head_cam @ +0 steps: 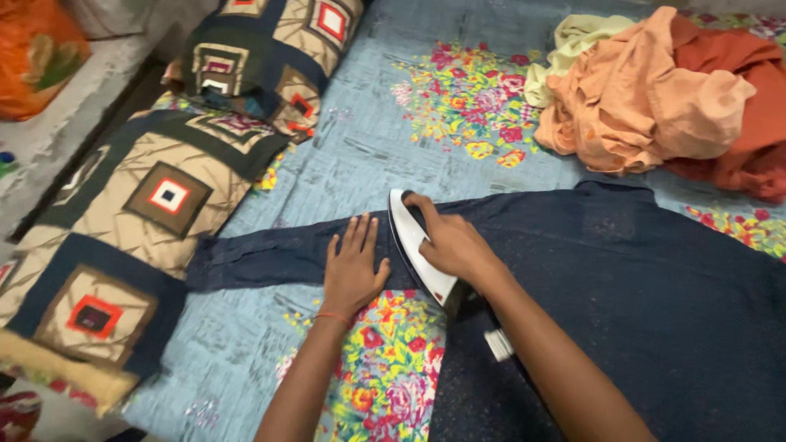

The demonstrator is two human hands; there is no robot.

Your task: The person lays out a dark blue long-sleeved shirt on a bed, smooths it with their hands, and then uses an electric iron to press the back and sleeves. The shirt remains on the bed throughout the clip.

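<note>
The right hand [453, 243] is covering most of the iron [416, 248], its fingers wrapping the hidden handle; only the white edge is showing. The iron is sitting on the sleeve of the dark blue shirt [622, 278], which is running off the right border. The left hand [353, 270] is lying flat on the sleeve, fingers spread narrow. 2 patchwork pillows [155, 205] are lining the bedsheet [360, 155] on the left (clothes pile [655, 98] far right).

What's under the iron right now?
The iron sits on the dark blue shirt sleeve, over the floral bedsheet. The right hand covers its handle; the fabric beneath is hidden.
</note>
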